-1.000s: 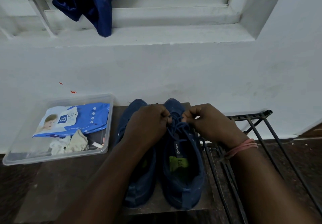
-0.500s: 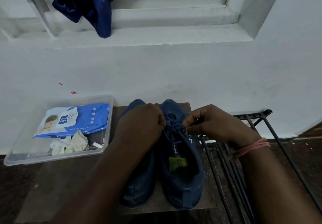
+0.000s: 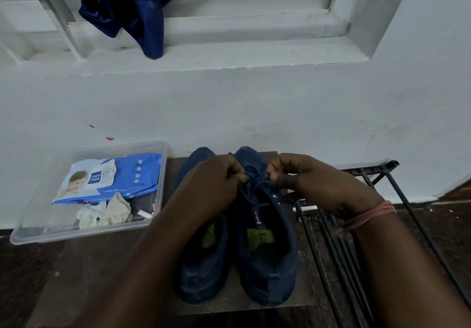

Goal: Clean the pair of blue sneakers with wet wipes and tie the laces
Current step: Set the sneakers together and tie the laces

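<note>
Laces (image 3: 257,182) between both hands' grip

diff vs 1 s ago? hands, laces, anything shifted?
Both hands drew apart half a second ago, then came back together. The left hand and right hand still pinch the laces of the right sneaker. The left sneaker and wipes tray stayed put.
</note>
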A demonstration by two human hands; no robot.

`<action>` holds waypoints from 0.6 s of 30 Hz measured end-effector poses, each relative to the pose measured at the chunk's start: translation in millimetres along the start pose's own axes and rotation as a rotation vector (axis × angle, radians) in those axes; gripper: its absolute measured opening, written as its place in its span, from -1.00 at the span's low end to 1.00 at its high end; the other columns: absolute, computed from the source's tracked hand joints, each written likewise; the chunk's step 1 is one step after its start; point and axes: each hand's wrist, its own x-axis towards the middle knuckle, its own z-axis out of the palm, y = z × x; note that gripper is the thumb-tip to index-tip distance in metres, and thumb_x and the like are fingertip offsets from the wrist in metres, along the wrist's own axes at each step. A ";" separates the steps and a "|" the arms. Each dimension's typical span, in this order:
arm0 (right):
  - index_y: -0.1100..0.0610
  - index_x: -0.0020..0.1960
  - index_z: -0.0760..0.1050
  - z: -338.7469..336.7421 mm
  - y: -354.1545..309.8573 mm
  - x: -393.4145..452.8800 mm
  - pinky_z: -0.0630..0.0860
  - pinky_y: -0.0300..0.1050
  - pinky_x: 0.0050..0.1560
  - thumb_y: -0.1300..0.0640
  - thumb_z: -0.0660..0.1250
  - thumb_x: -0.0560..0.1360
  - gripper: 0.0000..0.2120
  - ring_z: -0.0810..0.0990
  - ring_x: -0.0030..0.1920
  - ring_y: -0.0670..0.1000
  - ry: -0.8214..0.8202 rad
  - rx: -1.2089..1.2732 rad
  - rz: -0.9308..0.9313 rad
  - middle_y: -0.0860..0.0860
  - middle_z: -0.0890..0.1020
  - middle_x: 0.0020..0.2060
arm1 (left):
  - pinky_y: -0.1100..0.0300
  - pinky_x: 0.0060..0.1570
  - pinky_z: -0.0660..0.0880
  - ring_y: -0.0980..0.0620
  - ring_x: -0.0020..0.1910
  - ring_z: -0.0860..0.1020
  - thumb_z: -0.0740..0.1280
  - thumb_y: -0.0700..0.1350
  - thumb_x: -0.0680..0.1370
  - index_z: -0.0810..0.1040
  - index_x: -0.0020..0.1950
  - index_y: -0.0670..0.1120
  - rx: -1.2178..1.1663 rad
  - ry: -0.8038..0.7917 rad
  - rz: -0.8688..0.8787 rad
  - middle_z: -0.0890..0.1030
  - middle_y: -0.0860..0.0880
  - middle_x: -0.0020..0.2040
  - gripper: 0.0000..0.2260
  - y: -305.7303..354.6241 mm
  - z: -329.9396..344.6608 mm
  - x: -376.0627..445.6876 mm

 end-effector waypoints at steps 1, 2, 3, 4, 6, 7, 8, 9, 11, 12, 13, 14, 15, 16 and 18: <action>0.15 0.03 0.59 -2.1 0.2 -0.4 0.50 0.09 -0.08 0.23 0.34 0.60 -0.95 0.55 -0.15 0.10 -0.001 -0.006 0.011 0.23 0.62 -0.12 | 0.20 -0.17 0.50 0.24 -0.22 0.60 0.40 0.02 0.58 0.60 -0.10 0.11 0.008 -0.001 -0.003 0.65 0.14 -0.22 -0.93 -0.2 0.8 0.7; 0.15 0.05 0.61 -4.5 1.2 -0.3 0.53 0.07 -0.05 0.25 0.37 0.58 -0.92 0.59 -0.15 0.08 0.000 -0.019 0.019 0.21 0.65 -0.10 | 0.21 -0.14 0.51 0.26 -0.21 0.60 0.43 0.02 0.56 0.62 -0.09 0.12 0.014 -0.004 -0.008 0.65 0.16 -0.21 -0.96 -1.1 1.2 1.5; 0.14 0.04 0.63 -5.7 1.7 0.0 0.56 0.07 -0.02 0.27 0.40 0.55 -0.91 0.61 -0.14 0.06 0.005 -0.046 0.023 0.20 0.68 -0.08 | 0.23 -0.13 0.51 0.28 -0.21 0.60 0.45 0.00 0.54 0.65 -0.08 0.12 0.020 -0.011 -0.012 0.65 0.18 -0.21 -0.98 -1.2 0.4 1.8; 0.13 0.00 0.65 -5.7 2.1 0.4 0.58 0.07 0.01 0.27 0.43 0.53 -0.92 0.63 -0.15 0.04 0.014 -0.083 0.023 0.19 0.69 -0.08 | 0.27 -0.15 0.49 0.29 -0.21 0.60 0.46 -0.02 0.53 0.67 -0.07 0.13 0.033 -0.015 -0.013 0.65 0.19 -0.22 -0.97 -1.7 -0.3 1.9; 0.12 -0.10 0.66 -2.4 2.1 1.3 0.58 0.03 -0.06 0.23 0.46 0.51 -0.96 0.62 -0.21 0.02 0.031 -0.127 0.017 0.16 0.71 -0.16 | 0.33 -0.23 0.43 0.30 -0.23 0.59 0.46 -0.07 0.52 0.69 -0.08 0.12 0.076 0.008 -0.012 0.65 0.20 -0.23 -0.93 -2.8 -0.1 2.0; 0.13 -0.14 0.66 0.0 1.6 1.8 0.56 0.00 -0.12 0.20 0.47 0.51 -0.95 0.60 -0.26 -0.01 0.040 -0.143 0.010 0.14 0.71 -0.21 | 0.35 -0.25 0.41 0.29 -0.24 0.58 0.46 -0.07 0.52 0.70 -0.10 0.11 0.095 0.028 -0.007 0.64 0.20 -0.23 -0.93 -2.4 0.2 1.2; 0.13 -0.16 0.66 2.3 1.7 3.0 0.55 -0.03 -0.16 0.17 0.48 0.51 -0.92 0.59 -0.29 -0.02 0.049 -0.169 0.004 0.14 0.71 -0.23 | 0.34 -0.25 0.42 0.28 -0.23 0.58 0.46 -0.07 0.52 0.70 -0.11 0.11 0.106 0.045 0.000 0.64 0.20 -0.23 -0.93 -1.5 1.0 0.4; 0.13 -0.17 0.66 3.7 2.0 4.6 0.55 -0.02 -0.16 0.16 0.47 0.51 -0.90 0.58 -0.29 -0.03 0.057 -0.187 0.004 0.14 0.70 -0.23 | 0.31 -0.22 0.45 0.27 -0.22 0.58 0.45 -0.08 0.52 0.69 -0.12 0.12 0.104 0.057 0.010 0.64 0.20 -0.22 -0.91 -1.1 1.9 -0.3; 0.16 -0.14 0.63 4.5 3.4 7.6 0.61 0.11 -0.09 0.12 0.42 0.56 -0.86 0.58 -0.25 0.00 0.056 -0.178 0.019 0.19 0.69 -0.18 | 0.23 -0.16 0.49 0.27 -0.22 0.58 0.43 -0.11 0.52 0.64 -0.13 0.13 0.070 0.055 0.018 0.64 0.19 -0.24 -0.88 -0.9 3.3 -1.0; 0.16 -0.12 0.62 4.8 3.9 8.5 0.61 0.21 -0.02 0.08 0.40 0.58 -0.83 0.59 -0.21 0.03 0.050 -0.160 0.026 0.24 0.68 -0.13 | 0.23 -0.17 0.48 0.27 -0.25 0.57 0.42 -0.10 0.52 0.62 -0.14 0.14 0.046 0.049 0.013 0.64 0.19 -0.27 -0.87 -0.8 3.7 -1.3; 0.14 -0.09 0.61 5.3 4.5 9.5 0.60 0.29 0.04 0.03 0.37 0.58 -0.81 0.60 -0.16 0.08 0.046 -0.142 0.029 0.27 0.66 -0.08 | 0.23 -0.19 0.47 0.27 -0.27 0.57 0.40 -0.10 0.52 0.59 -0.15 0.15 0.020 0.041 0.005 0.64 0.19 -0.29 -0.87 -0.5 3.9 -1.4; 0.12 -0.08 0.59 6.0 4.7 10.2 0.58 0.34 0.06 -0.02 0.34 0.57 -0.79 0.60 -0.13 0.11 0.043 -0.119 0.032 0.30 0.64 -0.04 | 0.23 -0.21 0.46 0.27 -0.29 0.57 0.39 -0.10 0.53 0.57 -0.15 0.15 -0.006 0.031 -0.003 0.64 0.19 -0.29 -0.86 0.1 4.2 -1.4; 0.10 -0.06 0.57 6.5 4.9 10.3 0.58 0.34 0.04 -0.04 0.31 0.57 -0.79 0.59 -0.10 0.12 0.038 -0.091 0.034 0.31 0.63 0.00 | 0.22 -0.22 0.48 0.25 -0.30 0.58 0.36 -0.11 0.54 0.56 -0.14 0.14 -0.034 0.019 -0.009 0.66 0.18 -0.29 -0.86 1.6 4.5 -1.6; 0.10 -0.02 0.56 7.3 4.1 10.2 0.59 0.29 -0.01 -0.05 0.29 0.58 -0.78 0.58 -0.09 0.12 0.029 -0.063 0.041 0.33 0.61 0.02 | 0.19 -0.22 0.51 0.23 -0.29 0.59 0.34 -0.12 0.56 0.56 -0.14 0.13 -0.063 0.009 -0.019 0.67 0.16 -0.27 -0.86 2.9 4.4 -1.3; 0.12 0.03 0.53 8.4 3.6 10.6 0.54 0.13 -0.08 -0.03 0.26 0.62 -0.78 0.55 -0.08 0.11 0.015 -0.010 0.060 0.35 0.58 0.02 | 0.12 -0.18 0.55 0.16 -0.24 0.62 0.30 -0.12 0.59 0.55 -0.12 0.11 -0.141 -0.001 -0.064 0.70 0.12 -0.21 -0.85 5.6 2.9 -1.3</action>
